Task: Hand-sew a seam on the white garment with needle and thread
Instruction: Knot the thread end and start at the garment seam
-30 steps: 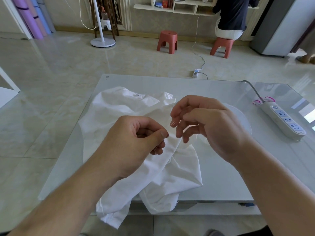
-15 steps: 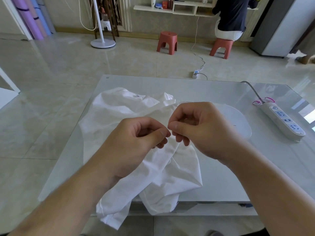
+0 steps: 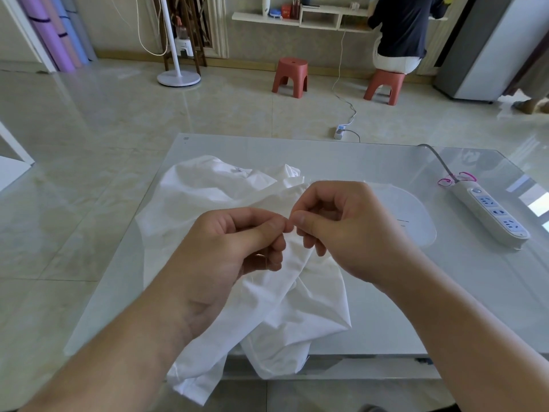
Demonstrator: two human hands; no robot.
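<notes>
The white garment (image 3: 208,197) lies crumpled on the glass table (image 3: 386,307), one end hanging over the near edge. My left hand (image 3: 225,257) pinches a raised fold of the cloth between thumb and fingers. My right hand (image 3: 347,230) meets it thumb to thumb, fingers curled, pinching at the same fold. The needle is too small to make out between the fingertips. A thin pale thread (image 3: 267,263) shows faintly under my left fingers.
A white power strip (image 3: 493,212) with a grey cable and pink bands lies at the table's right. A round white disc (image 3: 416,215) sits behind my right hand. Across the room a person sits on a red stool (image 3: 384,86); another red stool (image 3: 290,74) stands nearby.
My right hand has come down and leftward, closing from a looser raised pose onto the fold until its thumb meets my left thumb. My left hand has kept its hold.
</notes>
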